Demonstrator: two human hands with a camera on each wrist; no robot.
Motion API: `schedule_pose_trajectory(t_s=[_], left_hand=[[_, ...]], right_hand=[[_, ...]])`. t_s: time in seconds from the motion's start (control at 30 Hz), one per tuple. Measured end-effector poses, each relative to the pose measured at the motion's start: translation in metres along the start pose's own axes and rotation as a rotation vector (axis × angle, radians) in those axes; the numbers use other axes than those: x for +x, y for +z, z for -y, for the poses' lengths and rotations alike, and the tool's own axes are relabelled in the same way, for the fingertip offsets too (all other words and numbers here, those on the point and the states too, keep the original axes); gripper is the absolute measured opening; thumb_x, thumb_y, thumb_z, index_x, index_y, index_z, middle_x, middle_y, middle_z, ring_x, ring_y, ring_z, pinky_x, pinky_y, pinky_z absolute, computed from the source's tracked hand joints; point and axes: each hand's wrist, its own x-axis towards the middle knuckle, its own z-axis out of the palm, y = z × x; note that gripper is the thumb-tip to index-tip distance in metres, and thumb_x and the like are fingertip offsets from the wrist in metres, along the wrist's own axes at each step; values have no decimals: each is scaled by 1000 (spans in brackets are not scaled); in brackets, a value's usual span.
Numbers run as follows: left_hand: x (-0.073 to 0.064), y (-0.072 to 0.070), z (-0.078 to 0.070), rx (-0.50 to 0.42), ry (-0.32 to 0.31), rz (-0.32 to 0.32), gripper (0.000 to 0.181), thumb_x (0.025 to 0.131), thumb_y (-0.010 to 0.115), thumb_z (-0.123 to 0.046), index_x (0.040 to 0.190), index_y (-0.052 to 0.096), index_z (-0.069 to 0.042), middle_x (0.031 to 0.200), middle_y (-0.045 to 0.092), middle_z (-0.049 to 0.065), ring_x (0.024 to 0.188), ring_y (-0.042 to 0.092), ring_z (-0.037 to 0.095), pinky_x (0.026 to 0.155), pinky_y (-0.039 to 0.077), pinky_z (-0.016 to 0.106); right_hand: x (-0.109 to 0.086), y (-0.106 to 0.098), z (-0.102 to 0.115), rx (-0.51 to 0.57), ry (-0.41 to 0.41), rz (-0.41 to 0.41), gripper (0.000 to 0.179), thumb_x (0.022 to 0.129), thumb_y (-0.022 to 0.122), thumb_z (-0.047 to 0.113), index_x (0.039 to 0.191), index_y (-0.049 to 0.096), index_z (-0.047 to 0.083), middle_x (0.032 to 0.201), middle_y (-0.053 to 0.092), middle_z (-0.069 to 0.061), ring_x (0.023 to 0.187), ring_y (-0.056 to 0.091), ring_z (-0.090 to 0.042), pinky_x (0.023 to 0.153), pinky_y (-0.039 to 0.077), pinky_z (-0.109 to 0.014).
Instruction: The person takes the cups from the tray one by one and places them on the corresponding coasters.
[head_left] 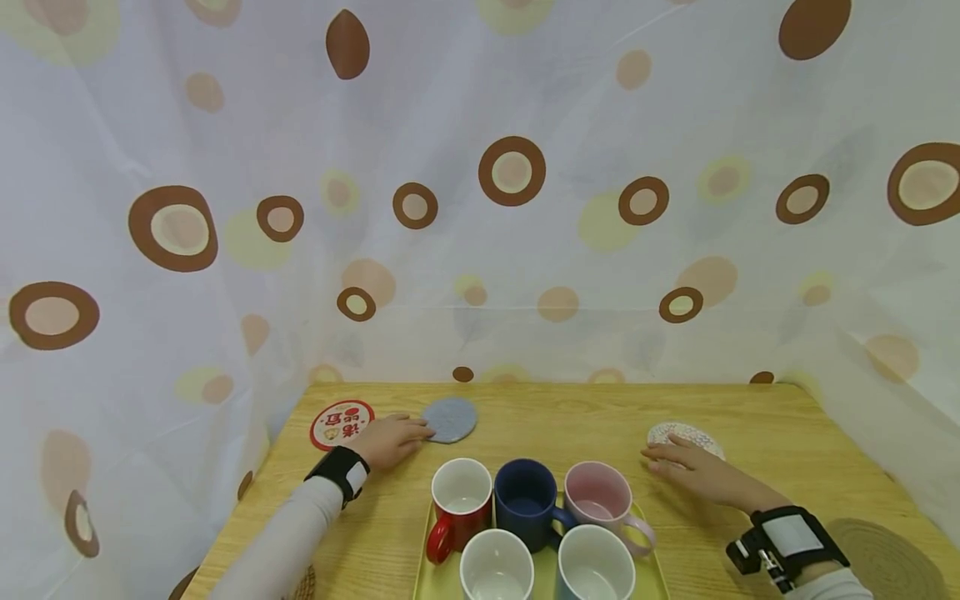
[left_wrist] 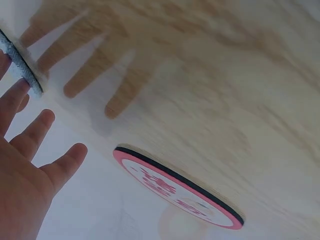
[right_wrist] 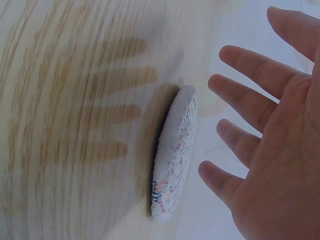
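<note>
Touching the left edge of the grey coaster [head_left: 452,419], which lay flat on the far part of the table [head_left: 562,417], my left hand [head_left: 392,440] had its fingers extended and gripped nothing, probably because so thin a disc needed only fingertip contact. The red-rimmed coaster [head_left: 330,427] lay just left of that hand. My right hand [head_left: 697,473], fingers spread and holding nothing, hovered near the speckled coaster [head_left: 696,438]. Nearer me, five mugs [head_left: 527,521] stood close on a yellow tray [head_left: 437,583], presumably to keep them grouped.
</note>
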Motion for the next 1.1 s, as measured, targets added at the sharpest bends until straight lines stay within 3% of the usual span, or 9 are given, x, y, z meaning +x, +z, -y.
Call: schedule_pose_trajectory(t_s=[0.17,0.4,0.67,0.9,1.1], left_hand=[[-7,-3,1,-11,-23,-1,33,98,53,-16,130,63,-13,137,59,15,128,52,40,104,43,55],[-15,-4,-2,0,-23,-51,31,98,54,-16,127,65,-12,133,62,15,124,55,41,100,45,55],[-28,-13,-9,-32,-58,-79,34,99,55,-20,131,61,-11,142,53,18,132,50,37,107,41,54],[-57,-38,-31,6,-76,-140,38,97,58,-22,132,60,-8,138,56,21,130,49,42,107,40,56],[-89,-48,-46,54,-159,-186,33,94,63,-22,125,64,-9,129,62,16,122,57,36,104,45,51]], right_hand=[[0,1,-1,-8,-8,-7,42,101,50,28,130,59,-1,135,56,-26,133,27,-62,99,26,-77],[-1,2,-2,-24,-13,-27,42,100,51,28,129,60,-1,135,56,-27,133,28,-62,99,26,-77],[-4,0,-4,21,-12,-48,43,100,52,27,130,59,-1,136,55,-27,134,24,-62,100,24,-77],[-15,-5,-2,74,65,-43,47,101,50,30,136,55,0,142,48,-29,137,18,-61,102,19,-77],[-29,-12,2,62,57,-74,47,101,51,29,136,53,-2,141,47,-32,133,27,-61,99,32,-73]])
